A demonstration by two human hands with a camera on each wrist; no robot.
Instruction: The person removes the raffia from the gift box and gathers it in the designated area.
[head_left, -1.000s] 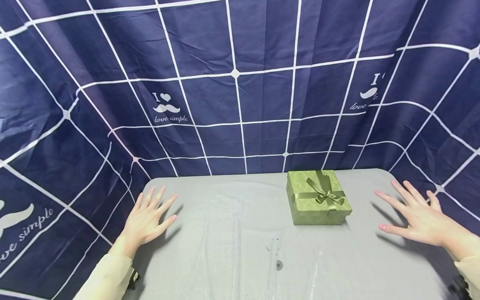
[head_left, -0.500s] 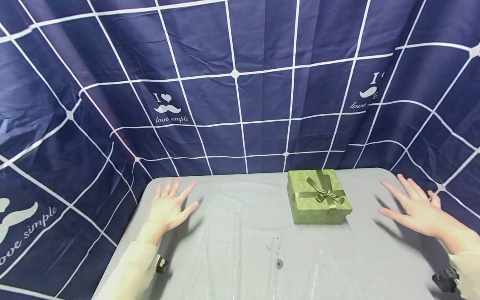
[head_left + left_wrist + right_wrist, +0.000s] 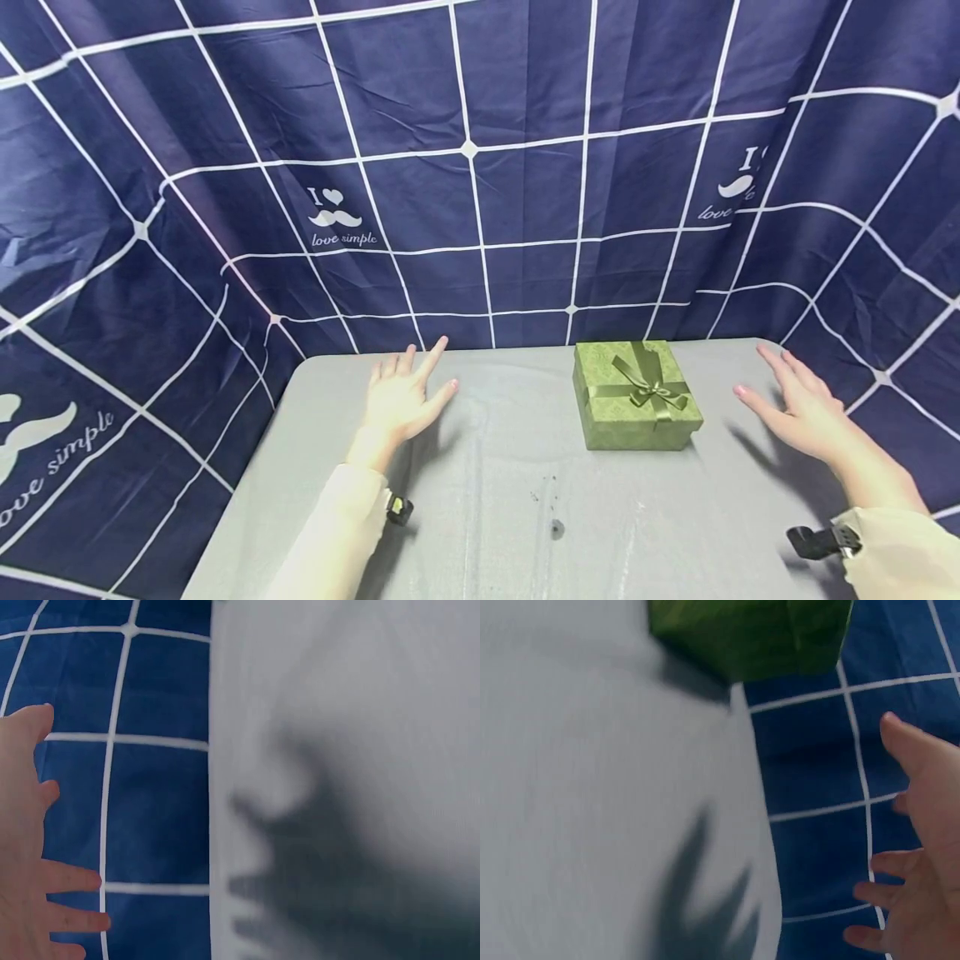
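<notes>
A green gift box [image 3: 637,396] with a ribbon bow on its lid stands right of centre, near the table's back edge. My left hand [image 3: 401,404] hovers over the table to the left of the box, fingers spread and holding nothing. To the box's right, my right hand [image 3: 806,412] is held above the table, thumb towards the box but apart from it, also holding nothing. The right wrist view catches a lower part of the green box [image 3: 750,637] at its top, with the right hand [image 3: 930,847] at the right side. In the left wrist view the left hand [image 3: 22,847] shows at the left edge.
The grey table [image 3: 510,483] has a few dark spots near its middle. A dark blue curtain [image 3: 420,200] with white grid lines surrounds the back and both sides. A black strap device [image 3: 821,542] sits at the right wrist, and another [image 3: 399,508] at the left.
My left hand has moved right across the table towards the box. The right hand has shifted slightly left, closer to the box, and turned. The box has stayed in place.
</notes>
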